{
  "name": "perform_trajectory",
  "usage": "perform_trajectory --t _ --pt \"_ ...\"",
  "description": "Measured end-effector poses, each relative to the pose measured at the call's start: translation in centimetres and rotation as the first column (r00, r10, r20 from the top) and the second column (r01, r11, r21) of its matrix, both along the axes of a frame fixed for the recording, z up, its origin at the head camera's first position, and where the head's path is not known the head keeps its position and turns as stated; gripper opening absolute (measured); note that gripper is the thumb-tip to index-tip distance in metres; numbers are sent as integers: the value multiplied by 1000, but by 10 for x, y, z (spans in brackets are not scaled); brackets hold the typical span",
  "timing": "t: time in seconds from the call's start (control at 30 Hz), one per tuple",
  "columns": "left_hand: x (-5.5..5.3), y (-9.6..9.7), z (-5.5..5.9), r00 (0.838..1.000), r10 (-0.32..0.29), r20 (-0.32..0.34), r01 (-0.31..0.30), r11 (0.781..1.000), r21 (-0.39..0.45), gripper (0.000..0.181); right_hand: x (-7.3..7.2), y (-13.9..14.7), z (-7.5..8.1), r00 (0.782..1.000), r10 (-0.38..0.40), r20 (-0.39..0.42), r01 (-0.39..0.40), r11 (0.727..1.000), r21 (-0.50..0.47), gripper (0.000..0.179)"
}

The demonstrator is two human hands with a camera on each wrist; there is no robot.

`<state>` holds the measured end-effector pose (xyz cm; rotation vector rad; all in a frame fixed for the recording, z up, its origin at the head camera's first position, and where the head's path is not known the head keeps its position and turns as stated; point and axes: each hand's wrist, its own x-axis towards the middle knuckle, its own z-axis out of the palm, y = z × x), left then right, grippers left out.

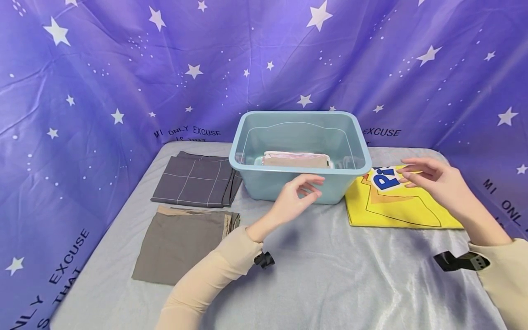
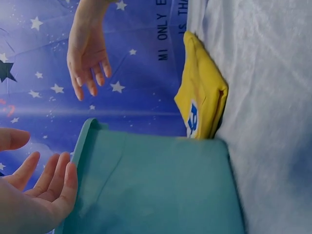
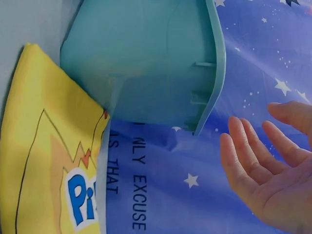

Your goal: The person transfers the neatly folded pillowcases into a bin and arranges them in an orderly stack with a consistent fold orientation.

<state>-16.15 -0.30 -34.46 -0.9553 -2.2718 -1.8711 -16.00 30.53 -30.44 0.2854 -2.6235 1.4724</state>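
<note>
A blue-green plastic bin [image 1: 284, 183] stands at the back middle of the table, with a folded pink and beige cloth [image 1: 294, 160] inside it. My left hand [image 1: 294, 199] hovers at the bin's front rim, fingers loosely bent and holding nothing; the left wrist view shows its fingertips beside the rim. My right hand [image 1: 441, 181] is raised over a folded yellow cloth [image 1: 396, 211] with blue lettering, right of the bin. Its fingers [image 3: 243, 161] are spread and relaxed, with nothing between them, and the right wrist view shows them apart from the bin.
Left of the bin lies a folded dark grey checked cloth [image 1: 194, 178]. A folded brown-grey cloth [image 1: 177, 243] lies in front of it, partly behind my left sleeve. The table has a light grey cover [image 1: 330, 275]. A purple star-print curtain [image 1: 231, 55] hangs around the back and sides.
</note>
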Motion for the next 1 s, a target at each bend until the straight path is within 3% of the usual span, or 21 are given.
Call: perform_trajectory --t 0.2,0.43,0.53,0.7,1.0 --pt "7 9 -6 999 -11 31 11 1000 6 33 2 8 -8 1000 -4 2 4 1000 -13 28" --pt "24 15 9 996 -12 86 12 1000 4 32 3 20 -16 1000 0 7 1 1000 -23 30" --pt "28 18 10 994 -12 105 12 1000 -2 32 3 24 -20 1000 -2 18 3 999 -44 31" --pt "30 24 4 990 -24 138 25 1000 -3 32 4 32 -26 999 -7 31 9 997 -78 32" --pt "30 35 -10 992 5 129 -2 1000 -30 30 5 49 -36 997 -25 76 31 996 -84 32"
